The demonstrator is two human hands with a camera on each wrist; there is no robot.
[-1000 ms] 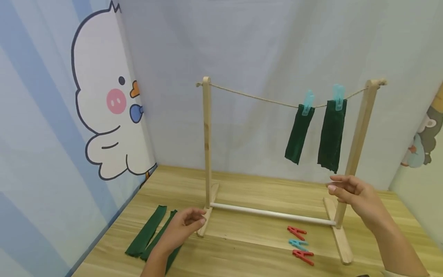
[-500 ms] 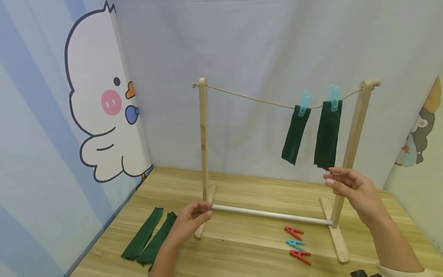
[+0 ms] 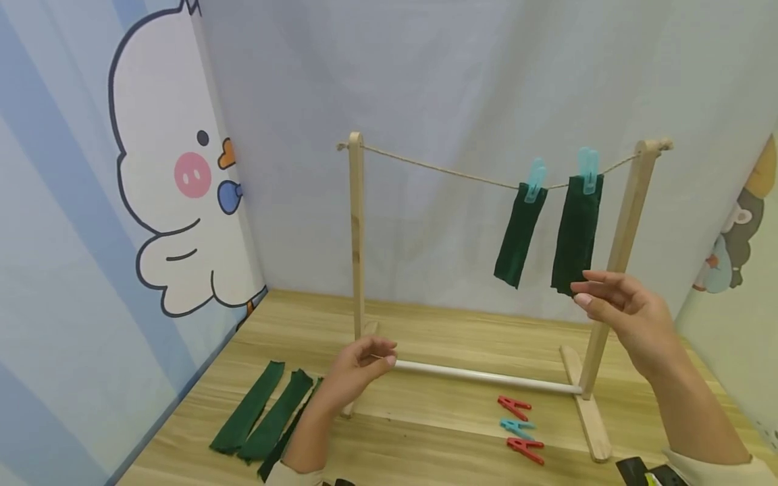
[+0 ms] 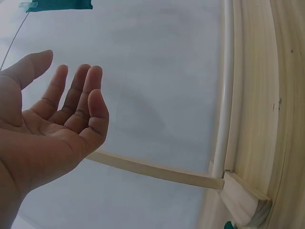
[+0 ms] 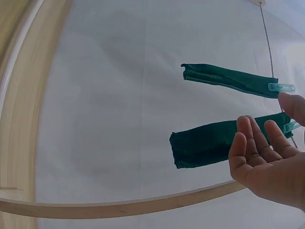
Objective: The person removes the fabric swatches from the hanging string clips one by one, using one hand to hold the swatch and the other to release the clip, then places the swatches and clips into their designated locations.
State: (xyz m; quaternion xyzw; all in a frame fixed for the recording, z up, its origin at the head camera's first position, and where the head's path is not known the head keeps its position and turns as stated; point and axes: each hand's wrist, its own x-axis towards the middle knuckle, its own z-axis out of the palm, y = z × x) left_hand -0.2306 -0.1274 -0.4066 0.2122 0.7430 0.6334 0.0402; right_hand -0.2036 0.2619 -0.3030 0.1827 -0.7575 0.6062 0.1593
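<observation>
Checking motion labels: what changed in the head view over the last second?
The left hand moved right and slightly up, from beside the left post to in front of its foot, uncovering more of the green cloths on the table. The right hand rose to overlap the right hanging cloth's lower corner; contact unclear. Nothing gripped or released. Unchanged: both hanging cloths clipped, three loose pegs on the table.

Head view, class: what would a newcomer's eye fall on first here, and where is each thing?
The big white cartoon bird at the left probably catches the eye first. Next come two green cloth strips clipped to the rope towards its right end. Below them, two red clothespins and a blue one lie on the table near the stand's right foot.
</observation>
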